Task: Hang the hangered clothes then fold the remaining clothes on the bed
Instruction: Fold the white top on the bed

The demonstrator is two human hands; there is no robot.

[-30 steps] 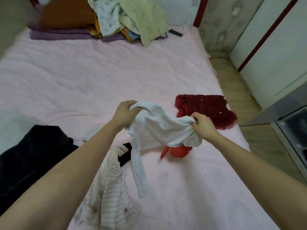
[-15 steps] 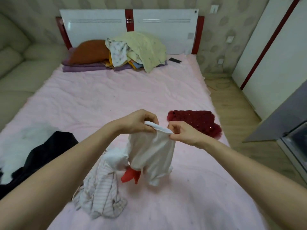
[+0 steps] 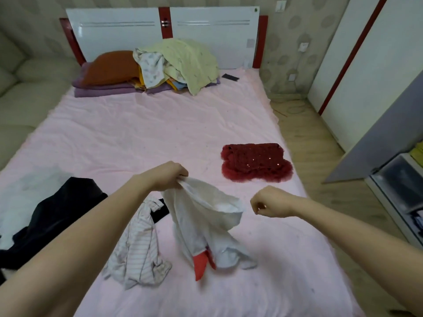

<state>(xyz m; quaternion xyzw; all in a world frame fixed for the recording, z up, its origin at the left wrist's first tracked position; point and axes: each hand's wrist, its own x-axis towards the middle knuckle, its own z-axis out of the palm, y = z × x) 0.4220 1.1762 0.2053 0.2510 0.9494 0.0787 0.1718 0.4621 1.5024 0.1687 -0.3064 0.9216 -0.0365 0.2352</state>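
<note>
So my left hand (image 3: 169, 176) is pinching the top edge of the white garment (image 3: 203, 223), which hangs with its long axis straight down, the bottom with its red bit pooling on the near middle of the pink bed (image 3: 142, 138). My right hand (image 3: 269, 205) floats just to the right of the open hem, fingers curled into a fist with nothing in them, so I'd say it's the one to grab the far corner. Both forearms reach out level from the near edge.

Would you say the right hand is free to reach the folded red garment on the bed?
Probably yes: the right hand holds nothing, and only bare pink sheet lies between it and the red garment.
</note>
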